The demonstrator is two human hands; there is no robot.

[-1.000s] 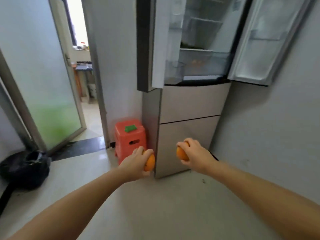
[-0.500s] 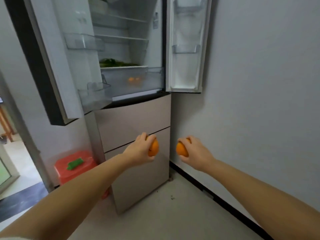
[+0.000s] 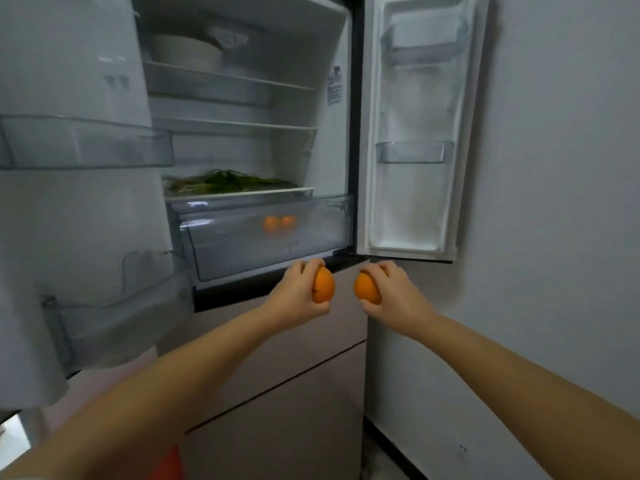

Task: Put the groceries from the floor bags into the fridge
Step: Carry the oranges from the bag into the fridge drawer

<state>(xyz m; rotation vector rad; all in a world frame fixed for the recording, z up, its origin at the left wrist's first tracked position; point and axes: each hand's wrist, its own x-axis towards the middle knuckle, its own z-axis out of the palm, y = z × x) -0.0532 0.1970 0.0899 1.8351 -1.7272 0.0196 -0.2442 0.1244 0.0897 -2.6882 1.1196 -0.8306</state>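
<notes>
My left hand [image 3: 298,292] grips an orange [image 3: 323,285], and my right hand [image 3: 394,292] grips a second orange [image 3: 366,287]. Both are held side by side just below the open fridge's front edge, under the clear crisper drawer [image 3: 242,251]. Two oranges [image 3: 278,224] lie inside that drawer, seen through its front. Leafy greens [image 3: 228,181] rest on the shelf above the drawer. A pale bowl [image 3: 187,53] sits on the top shelf.
Both fridge doors stand open: the left door [image 3: 69,202] with clear bins close on my left, the right door [image 3: 415,133] against the grey wall [image 3: 554,202]. Beige lower drawers [image 3: 284,393] are closed. A red stool [image 3: 169,462] peeks at the bottom.
I have come closer to the fridge and my view has risen. Both hands lifted the oranges from lower-drawer height up to the edge of the crisper drawer.
</notes>
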